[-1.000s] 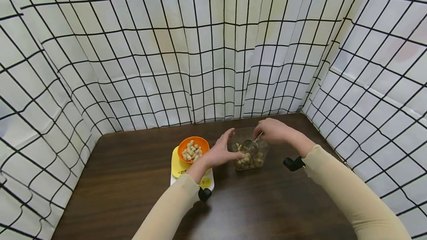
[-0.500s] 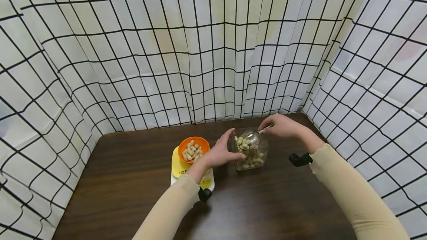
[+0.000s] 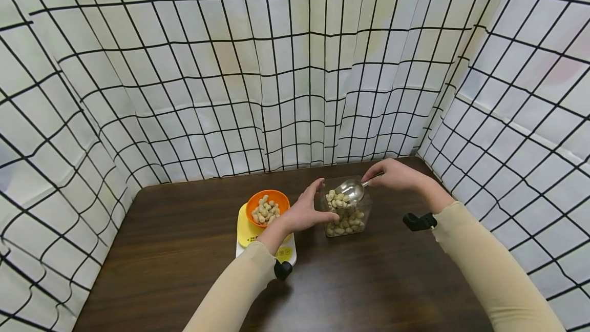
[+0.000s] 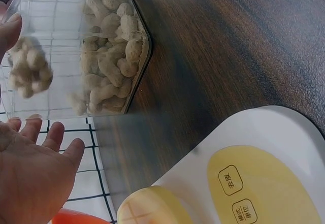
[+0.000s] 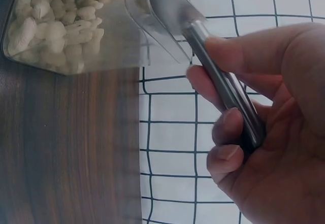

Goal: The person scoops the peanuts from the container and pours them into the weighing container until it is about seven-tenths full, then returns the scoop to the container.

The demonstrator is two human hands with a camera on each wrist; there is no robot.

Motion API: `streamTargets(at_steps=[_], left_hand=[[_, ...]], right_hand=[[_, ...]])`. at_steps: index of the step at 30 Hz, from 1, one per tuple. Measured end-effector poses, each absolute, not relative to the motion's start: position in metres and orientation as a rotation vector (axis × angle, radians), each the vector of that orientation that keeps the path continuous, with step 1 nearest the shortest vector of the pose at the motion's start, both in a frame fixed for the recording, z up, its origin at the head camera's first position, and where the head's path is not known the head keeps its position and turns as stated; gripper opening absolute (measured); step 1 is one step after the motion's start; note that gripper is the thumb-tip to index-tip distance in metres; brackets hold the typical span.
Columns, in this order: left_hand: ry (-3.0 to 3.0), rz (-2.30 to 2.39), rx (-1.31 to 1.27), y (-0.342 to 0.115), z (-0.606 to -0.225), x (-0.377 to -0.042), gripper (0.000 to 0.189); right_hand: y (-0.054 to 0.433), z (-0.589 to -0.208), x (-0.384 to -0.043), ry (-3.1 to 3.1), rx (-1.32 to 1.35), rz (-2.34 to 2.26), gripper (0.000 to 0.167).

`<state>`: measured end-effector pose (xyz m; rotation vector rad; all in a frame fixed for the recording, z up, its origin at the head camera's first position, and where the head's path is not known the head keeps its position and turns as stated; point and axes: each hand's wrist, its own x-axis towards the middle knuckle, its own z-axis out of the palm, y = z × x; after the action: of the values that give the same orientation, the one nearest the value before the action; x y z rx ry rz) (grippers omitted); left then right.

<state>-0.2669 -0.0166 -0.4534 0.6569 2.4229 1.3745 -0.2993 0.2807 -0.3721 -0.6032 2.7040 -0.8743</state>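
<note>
My right hand (image 3: 396, 174) grips the handle of a metal scoop (image 3: 352, 190), tilted at the top of a clear plastic container (image 4: 61, 82). A heap of unshelled peanuts (image 3: 338, 199) lies in the scoop. The right wrist view shows thumb and fingers wrapped around the steel handle (image 5: 223, 79). More peanuts (image 4: 111, 51) fill the lower part of the container, which stands upright on the table. My left hand (image 3: 301, 211) holds the container's upper left side, thumb at the near wall and fingers toward the far one.
Left of the container, an orange bowl (image 3: 272, 191) of peanuts sits on a yellow and white kitchen scale (image 3: 244, 232). My left forearm passes over the scale's right part. Beneath is a dark wooden table (image 3: 184, 250); a white curtain (image 3: 221, 81) with black grid lines surrounds it.
The right hand has moved up and to the right, lifting the scoop from among the container's peanuts with a load in it. The left hand has stayed on the container.
</note>
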Motion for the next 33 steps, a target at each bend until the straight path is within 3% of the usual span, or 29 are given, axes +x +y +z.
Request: streamTargets(at_steps=[33], left_hand=[[2.411,1.382,0.651,-0.017,-0.454,-0.267,0.107]], right_hand=[[0.3,-0.387,-0.296,2.641,-0.517,-1.039,0.024]])
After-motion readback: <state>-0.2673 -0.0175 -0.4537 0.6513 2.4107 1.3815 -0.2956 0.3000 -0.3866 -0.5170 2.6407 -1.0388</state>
